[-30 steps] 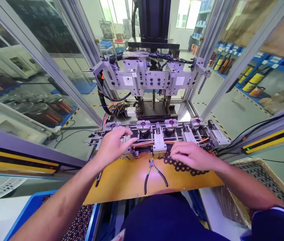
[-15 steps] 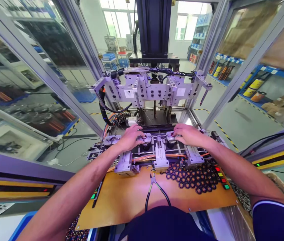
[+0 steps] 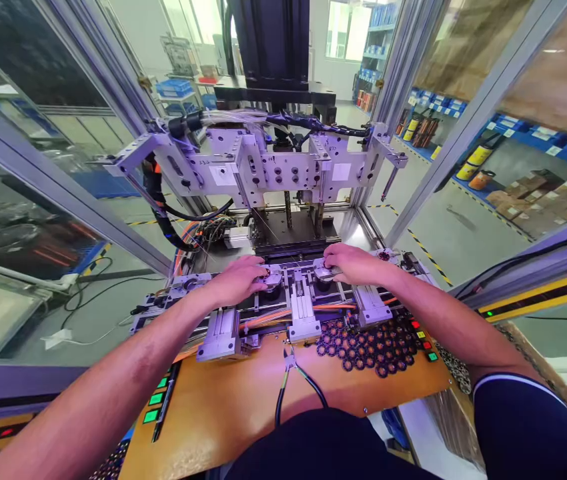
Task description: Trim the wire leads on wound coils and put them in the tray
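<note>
My left hand (image 3: 236, 280) reaches to the left round metal holder (image 3: 274, 280) of the fixture. Its thumb and fingers curl around a small dark-red ring-shaped part (image 3: 267, 272), seen only in part. At the right round holder (image 3: 321, 273), my right hand (image 3: 356, 265) pinches a similar part, mostly hidden by the fingers. Another such part (image 3: 383, 255) sits on the fixture right of that hand. Many dark ring-shaped parts with copper-coloured centres (image 3: 363, 343) lie on the orange-brown board (image 3: 203, 407). Cutting pliers (image 3: 290, 362) lie there with handles spread.
Above and behind the hands hangs a metal tooling plate (image 3: 283, 175) with rods and cables. Green buttons (image 3: 151, 416) and a black bar (image 3: 165, 400) line the board's left side. Coloured buttons (image 3: 424, 335) are at right. Aluminium frame posts (image 3: 398, 113) stand on both sides.
The view has shifted to the right and slightly closer, so the fixture and board appear farther left. Both hands stay at their holders, with only small finger movements.
</note>
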Demonstrator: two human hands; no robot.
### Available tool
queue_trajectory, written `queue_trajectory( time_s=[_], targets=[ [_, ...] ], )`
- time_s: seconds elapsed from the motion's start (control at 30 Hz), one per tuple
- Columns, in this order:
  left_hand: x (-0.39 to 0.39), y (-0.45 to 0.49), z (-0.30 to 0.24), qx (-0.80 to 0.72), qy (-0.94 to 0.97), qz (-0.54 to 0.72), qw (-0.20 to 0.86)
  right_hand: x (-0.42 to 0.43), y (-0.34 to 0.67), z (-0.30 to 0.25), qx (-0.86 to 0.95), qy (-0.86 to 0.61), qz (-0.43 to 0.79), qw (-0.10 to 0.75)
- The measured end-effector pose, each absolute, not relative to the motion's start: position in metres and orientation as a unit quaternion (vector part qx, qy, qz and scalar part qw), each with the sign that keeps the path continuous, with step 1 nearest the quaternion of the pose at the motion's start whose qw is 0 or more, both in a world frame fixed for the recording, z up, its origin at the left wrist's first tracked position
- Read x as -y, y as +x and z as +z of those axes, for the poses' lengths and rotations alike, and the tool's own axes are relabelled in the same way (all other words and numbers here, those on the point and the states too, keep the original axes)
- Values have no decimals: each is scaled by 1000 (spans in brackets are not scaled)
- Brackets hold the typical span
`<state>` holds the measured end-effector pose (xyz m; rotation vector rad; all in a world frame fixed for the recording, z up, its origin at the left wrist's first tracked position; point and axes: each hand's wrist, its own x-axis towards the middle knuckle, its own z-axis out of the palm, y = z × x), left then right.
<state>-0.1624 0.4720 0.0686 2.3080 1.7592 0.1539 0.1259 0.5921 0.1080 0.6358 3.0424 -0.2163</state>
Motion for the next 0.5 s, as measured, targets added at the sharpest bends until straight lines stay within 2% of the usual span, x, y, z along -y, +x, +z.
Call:
queue_trajectory(
  time_s=[0.23,0.5],
  targets=[
    [-474,-162,78,-601,786,74,121,-599,125,103,-973,214,-80,30],
    [-430,-134,120,-594,776,186,102,-610,122,98,-970,204,-120,49]
  ],
)
